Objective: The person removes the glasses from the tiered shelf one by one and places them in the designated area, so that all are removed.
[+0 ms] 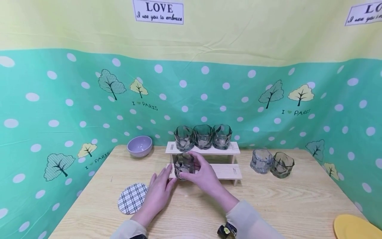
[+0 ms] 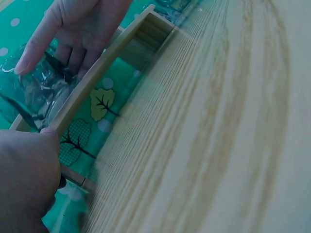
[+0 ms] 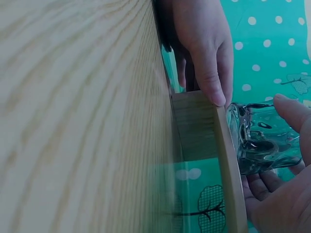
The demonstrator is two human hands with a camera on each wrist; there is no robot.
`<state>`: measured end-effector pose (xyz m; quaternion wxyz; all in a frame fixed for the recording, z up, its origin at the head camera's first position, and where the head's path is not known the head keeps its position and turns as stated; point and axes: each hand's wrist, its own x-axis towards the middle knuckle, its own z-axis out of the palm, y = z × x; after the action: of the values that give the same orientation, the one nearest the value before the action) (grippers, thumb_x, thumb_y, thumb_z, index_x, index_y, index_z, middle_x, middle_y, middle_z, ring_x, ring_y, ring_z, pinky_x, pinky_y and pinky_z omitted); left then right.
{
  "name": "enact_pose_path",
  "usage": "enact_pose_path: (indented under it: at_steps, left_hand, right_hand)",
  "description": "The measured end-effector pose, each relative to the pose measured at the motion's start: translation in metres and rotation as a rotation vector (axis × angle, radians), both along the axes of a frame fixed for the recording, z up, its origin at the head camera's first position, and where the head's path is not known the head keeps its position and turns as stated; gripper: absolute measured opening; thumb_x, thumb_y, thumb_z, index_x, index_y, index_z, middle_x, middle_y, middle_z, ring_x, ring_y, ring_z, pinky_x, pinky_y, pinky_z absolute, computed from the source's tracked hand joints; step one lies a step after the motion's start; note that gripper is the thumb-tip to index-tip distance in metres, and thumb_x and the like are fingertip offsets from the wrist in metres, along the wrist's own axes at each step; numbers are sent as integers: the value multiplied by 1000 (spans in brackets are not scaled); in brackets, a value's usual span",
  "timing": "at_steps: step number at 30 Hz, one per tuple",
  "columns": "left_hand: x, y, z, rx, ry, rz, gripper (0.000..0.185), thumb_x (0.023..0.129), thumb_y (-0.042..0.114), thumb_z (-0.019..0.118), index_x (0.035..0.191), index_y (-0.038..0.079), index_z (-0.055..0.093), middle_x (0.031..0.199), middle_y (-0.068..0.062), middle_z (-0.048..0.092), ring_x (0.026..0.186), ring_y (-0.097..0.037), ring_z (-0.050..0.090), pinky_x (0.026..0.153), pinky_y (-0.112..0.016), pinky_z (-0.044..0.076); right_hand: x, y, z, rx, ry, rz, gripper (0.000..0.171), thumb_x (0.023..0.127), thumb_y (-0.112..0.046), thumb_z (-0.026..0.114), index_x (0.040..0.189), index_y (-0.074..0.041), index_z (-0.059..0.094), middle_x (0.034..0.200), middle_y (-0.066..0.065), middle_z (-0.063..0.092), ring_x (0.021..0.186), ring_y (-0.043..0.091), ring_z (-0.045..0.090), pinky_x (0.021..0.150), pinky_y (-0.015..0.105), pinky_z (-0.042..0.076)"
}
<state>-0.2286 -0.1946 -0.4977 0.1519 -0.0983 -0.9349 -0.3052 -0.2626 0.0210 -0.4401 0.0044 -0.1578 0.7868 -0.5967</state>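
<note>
Right hand (image 1: 206, 176) grip holds glass (image 1: 183, 165) on lower shelf (image 1: 223, 171); left hand (image 1: 159, 194) grip wide, fingertips touching shelf edge.

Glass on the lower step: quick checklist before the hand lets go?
1. Right hand holds the glass: ok, fingers curled round it.
2. Glass sits flat on the lower step: cannot tell, its base is hidden by the fingers.
3. Left hand steadies the rack: ok, straight fingers touch the step's left end.
4. Free room on the lower step to the right: ok, bare wood.
5. Three glasses on the upper step upright: ok.
6. Two spare glasses clear of the rack on the table: ok.
</note>
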Motion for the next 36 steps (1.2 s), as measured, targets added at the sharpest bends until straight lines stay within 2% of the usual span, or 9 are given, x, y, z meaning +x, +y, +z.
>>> enact_pose_path:
  at_steps: [5,9,15,22,31,36]
  left_hand:
    - [0,0,0,-4,-21,4,66,114,29,63,170,4,39,166,-22,49,156,-44,43,132,-69,14]
    - [1,-1,-1,0,-8,-2,65,114,28,63,170,5,40,166,-20,50,156,-44,44,132,-69,16]
    - [2,0,-2,7,27,-14,63,114,28,63,169,4,43,164,-20,53,154,-45,46,130,-71,19]
    - [2,-1,0,19,-29,-4,65,115,29,62,171,6,39,167,-19,49,158,-43,42,133,-68,13]
    - [1,-2,-1,13,-28,-9,66,115,29,62,171,6,38,166,-20,50,157,-43,42,133,-68,13]
    - [1,-2,-1,18,-18,-15,65,115,28,62,171,5,39,165,-21,51,157,-44,42,132,-69,14]
  right_hand:
    - [3,9,4,13,-7,-11,95,84,-31,100,165,-24,51,148,7,66,126,30,69,105,46,61]
    - [6,18,9,50,4,-31,96,84,-33,100,166,-23,50,149,7,65,128,31,68,109,48,59]
    - [14,36,20,100,4,-86,97,83,-35,101,166,-30,51,153,3,62,128,32,68,104,51,61]
    - [23,66,32,125,-17,-123,97,84,-31,100,167,-29,49,148,3,64,130,31,67,101,46,63]
    - [40,113,44,201,4,-161,99,87,-40,97,169,-29,43,152,10,62,137,39,63,113,57,55]
    - [48,138,50,297,35,-213,99,89,-49,93,171,-31,39,164,16,51,143,46,57,115,69,48]
